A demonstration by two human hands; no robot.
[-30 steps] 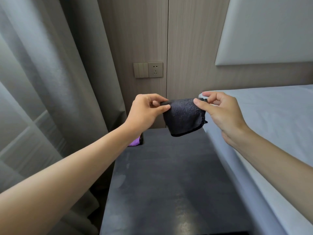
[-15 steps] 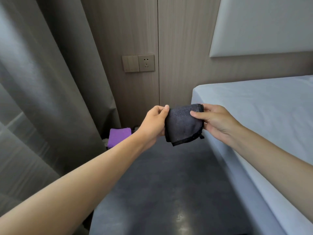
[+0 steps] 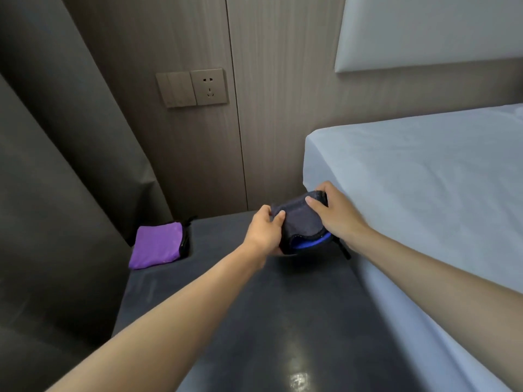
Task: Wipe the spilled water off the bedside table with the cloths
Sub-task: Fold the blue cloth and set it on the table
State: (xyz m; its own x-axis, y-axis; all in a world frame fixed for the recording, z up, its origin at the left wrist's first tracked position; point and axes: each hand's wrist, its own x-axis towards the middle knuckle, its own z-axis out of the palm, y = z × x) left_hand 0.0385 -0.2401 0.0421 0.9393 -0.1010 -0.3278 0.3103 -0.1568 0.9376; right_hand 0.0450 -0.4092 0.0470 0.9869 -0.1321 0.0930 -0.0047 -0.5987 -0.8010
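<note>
A folded dark grey cloth [image 3: 301,222] with a blue inner side is held between both hands just above the far right corner of the dark bedside table [image 3: 277,321]. My left hand [image 3: 264,233] grips its left edge. My right hand [image 3: 334,213] pinches its right side, close to the bed. A folded purple cloth [image 3: 157,246] lies flat at the table's far left corner. I can make out no water on the tabletop, only a light glare near the front.
A bed with a pale sheet [image 3: 424,193] runs along the table's right side. Grey curtains [image 3: 56,193] hang at the left. A wood-panelled wall carries a switch and socket plate [image 3: 194,87] behind the table.
Both hands have lowered the dark cloth from mid-air toward the table's far right corner. The view has tilted downward, and the purple cloth now shows fully.
</note>
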